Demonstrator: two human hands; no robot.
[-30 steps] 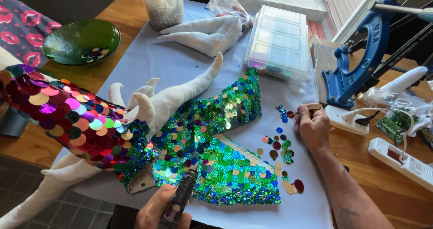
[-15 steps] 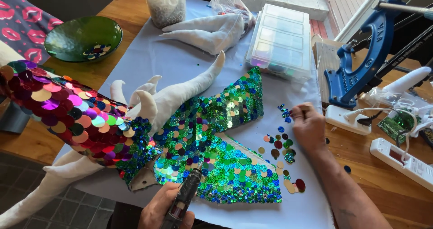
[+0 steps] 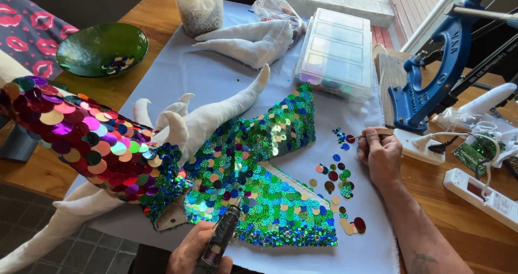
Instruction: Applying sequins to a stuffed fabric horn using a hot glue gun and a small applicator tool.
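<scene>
A stuffed fabric figure lies on a pale paper sheet, its fin covered in green and blue sequins and its body in large pink, gold and purple ones. White horns stick up from it. My left hand grips a dark glue pen with its tip at the fin's lower edge. My right hand holds a thin stick, its tip touching a red sequin among loose sequins right of the fin.
A green glass bowl with a few sequins sits at the back left. White stuffed pieces, a jar and a clear compartment box stand behind. A blue press tool, power strips and cables crowd the right.
My right hand moved from the loose sequins up and back toward the top of the pile. The left hand with the pen stayed at the fin's lower edge.
</scene>
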